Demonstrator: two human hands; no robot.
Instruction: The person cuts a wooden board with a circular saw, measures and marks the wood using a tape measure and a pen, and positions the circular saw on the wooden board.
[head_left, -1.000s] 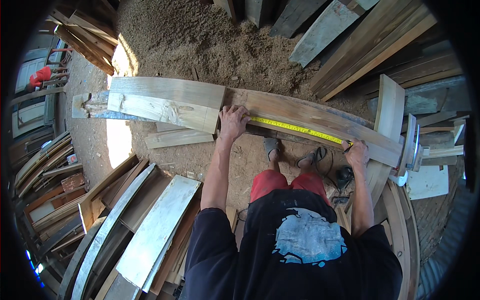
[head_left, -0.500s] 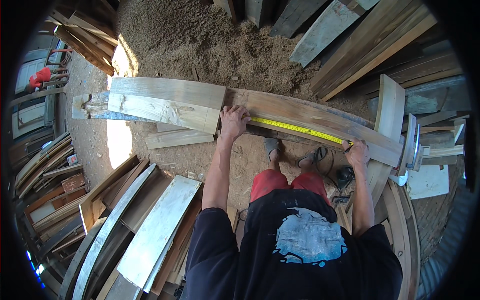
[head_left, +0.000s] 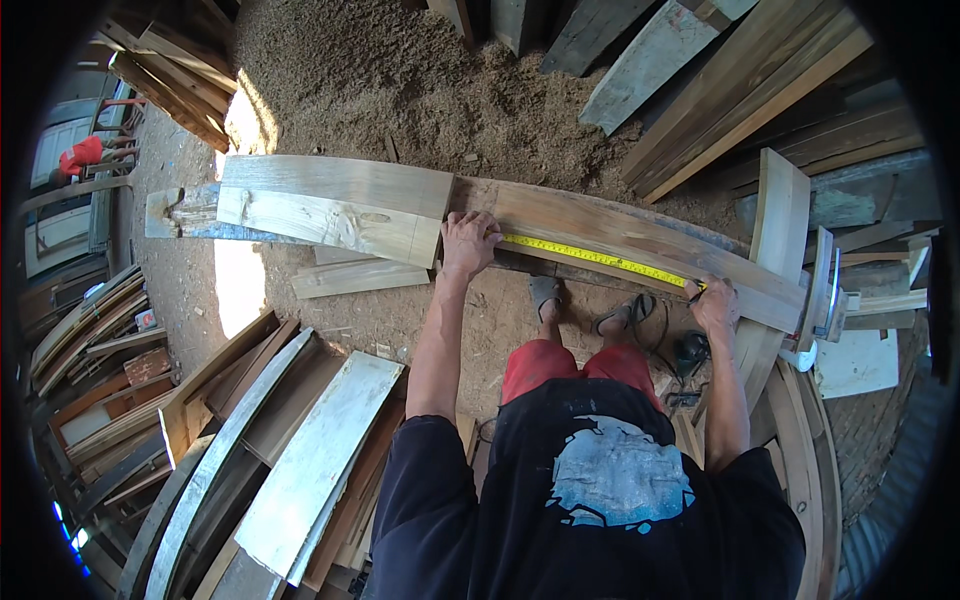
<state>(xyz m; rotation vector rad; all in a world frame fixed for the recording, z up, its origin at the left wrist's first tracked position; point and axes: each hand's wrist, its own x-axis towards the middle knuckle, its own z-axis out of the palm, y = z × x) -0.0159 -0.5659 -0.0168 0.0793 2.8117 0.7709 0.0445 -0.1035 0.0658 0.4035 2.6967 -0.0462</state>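
Observation:
A yellow tape measure blade (head_left: 600, 262) is stretched along the near part of a long brown board (head_left: 600, 225). At its left end, by the joint with a paler board (head_left: 335, 220), my left hand (head_left: 468, 243) is closed over the tape, fingers curled on the wood. My right hand (head_left: 714, 303) grips the tape's other end near the board's right end. Something small and dark shows at those fingertips, too small to name. The tape's case is not visible; my hands may hide it.
Under the boards lies a worn plank (head_left: 180, 212). A cross board (head_left: 780, 210) stands at the right end. Sawdust (head_left: 400, 90) covers the far ground. Stacked planks (head_left: 320, 460) lie at near left, more timber (head_left: 760, 90) at far right. Sandalled feet (head_left: 545, 292) are just below the board.

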